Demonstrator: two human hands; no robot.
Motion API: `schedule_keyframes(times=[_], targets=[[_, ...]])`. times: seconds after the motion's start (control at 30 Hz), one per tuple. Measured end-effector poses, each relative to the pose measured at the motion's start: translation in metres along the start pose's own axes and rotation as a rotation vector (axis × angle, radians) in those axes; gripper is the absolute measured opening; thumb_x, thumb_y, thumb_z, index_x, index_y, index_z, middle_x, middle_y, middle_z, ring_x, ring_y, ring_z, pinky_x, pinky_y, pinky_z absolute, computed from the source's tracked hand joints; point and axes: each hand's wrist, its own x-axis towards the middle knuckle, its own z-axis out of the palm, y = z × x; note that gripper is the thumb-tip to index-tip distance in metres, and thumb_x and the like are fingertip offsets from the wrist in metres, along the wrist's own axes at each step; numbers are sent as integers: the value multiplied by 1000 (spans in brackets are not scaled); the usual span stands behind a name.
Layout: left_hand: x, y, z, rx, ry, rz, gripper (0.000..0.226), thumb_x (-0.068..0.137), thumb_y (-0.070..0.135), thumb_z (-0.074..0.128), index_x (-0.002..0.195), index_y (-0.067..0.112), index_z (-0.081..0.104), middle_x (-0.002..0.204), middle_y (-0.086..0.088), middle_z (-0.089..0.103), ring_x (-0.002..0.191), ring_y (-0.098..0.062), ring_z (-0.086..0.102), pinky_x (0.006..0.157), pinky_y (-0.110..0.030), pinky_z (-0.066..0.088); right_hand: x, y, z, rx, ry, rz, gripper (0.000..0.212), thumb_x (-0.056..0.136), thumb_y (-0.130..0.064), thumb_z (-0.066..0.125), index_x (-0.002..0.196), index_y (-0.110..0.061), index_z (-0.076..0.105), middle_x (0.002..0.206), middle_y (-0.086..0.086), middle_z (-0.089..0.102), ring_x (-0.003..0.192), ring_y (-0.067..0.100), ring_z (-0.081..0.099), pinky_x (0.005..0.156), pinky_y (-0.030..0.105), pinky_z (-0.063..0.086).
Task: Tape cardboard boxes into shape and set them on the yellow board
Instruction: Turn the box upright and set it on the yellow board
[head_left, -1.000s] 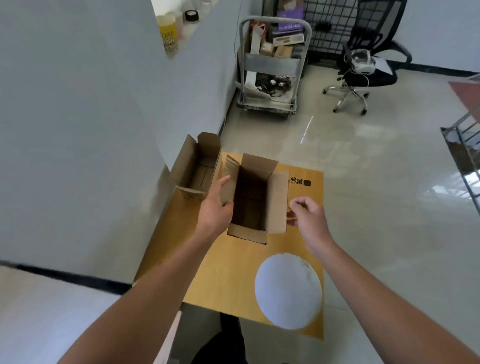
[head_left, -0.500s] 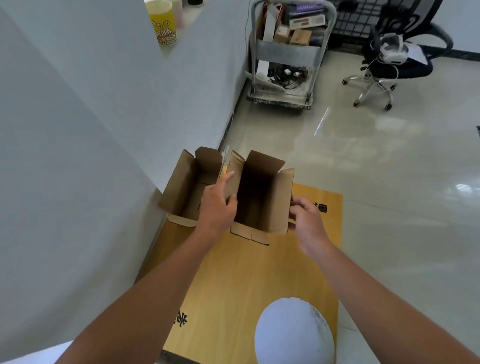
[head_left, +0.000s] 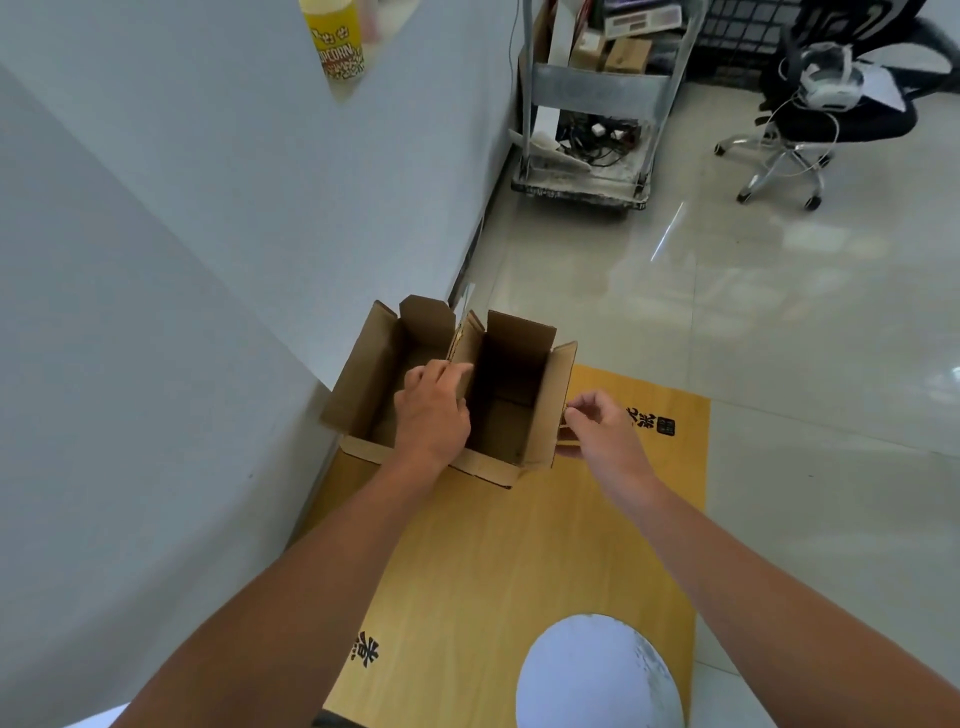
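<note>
- Shoving the right box askew is the main risk. It stands open-topped at the far end of the board, touching the left box, and a push from either hand could drive that neighbour off the board's left edge.
- The left box is also open, flaps up, at the board's far-left corner, close to the wall. Whether its whole base rests on the board is hidden.
- The left hand grips the right box's left flap, fingers curled over it between the two boxes. A hard pull there could, I judge, crease the flap or drag both boxes.
- The right hand pinches the near edge of the right flap. So light a hold may slip and let the box twist.
- No tape shows from here, so a weak bottom seam cannot be ruled out.
- The wall runs along the left and leaves no room to shift boxes that way.
- A cart holding cables and cartons stands beyond the boxes, well apart.
- A chair stands farther right, well apart.
- A white circle marks the board's near end, between the forearms.
- A popcorn tub sits above the wall, far off.
</note>
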Motion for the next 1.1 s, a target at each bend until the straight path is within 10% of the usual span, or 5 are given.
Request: schedule_keyframes(times=[0.33, 0.6, 1.1], targets=[[-27, 4, -22, -10, 136, -36, 28, 98, 24, 59, 125, 28, 63, 143, 1, 41, 139, -22, 29, 112, -40, 30, -25, -7, -15, -336, 137, -284, 25, 86, 3, 54, 81, -21, 48, 81, -4, 48, 84, 19, 45, 64, 31, 38], [-121, 16, -53, -111, 244, -162, 27, 102, 21, 51, 124, 29, 64, 146, 4, 40, 144, -20, 22, 121, -49, 23, -77, -9, -23, -348, -188, -419, 11, 98, -15, 57, 93, -21, 66, 78, -6, 61, 62, 3, 51, 52, 13, 39], [-435, -55, -97, -100, 517, -783, 48, 94, -5, 46, 127, 25, 65, 149, 2, 40, 144, -23, 19, 104, -37, 19, -253, 25, 125, -586, -824, -784, 20, 103, -28, 53, 86, -18, 57, 68, -1, 62, 64, 16, 57, 60, 36, 44]])
